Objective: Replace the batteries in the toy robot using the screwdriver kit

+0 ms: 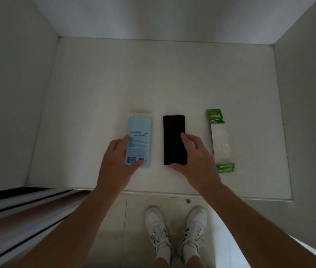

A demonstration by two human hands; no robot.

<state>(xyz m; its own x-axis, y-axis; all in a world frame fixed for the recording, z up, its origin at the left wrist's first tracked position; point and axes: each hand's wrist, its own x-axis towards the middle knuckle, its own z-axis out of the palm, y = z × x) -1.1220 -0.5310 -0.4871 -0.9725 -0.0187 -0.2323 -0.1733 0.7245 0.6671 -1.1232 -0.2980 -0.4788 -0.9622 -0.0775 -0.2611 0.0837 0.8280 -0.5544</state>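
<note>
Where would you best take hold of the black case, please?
Grip the black case across its two long edges near the near end, coming from above. It lies flat and is narrow. The right hand already rests there, thumb at the near edge.

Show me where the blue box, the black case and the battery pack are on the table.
Blue box (139, 136): head view, middle of its printed face.
Black case (172, 136): head view, bare middle of its lid.
Battery pack (221, 140): head view, on its clear middle section.
</note>
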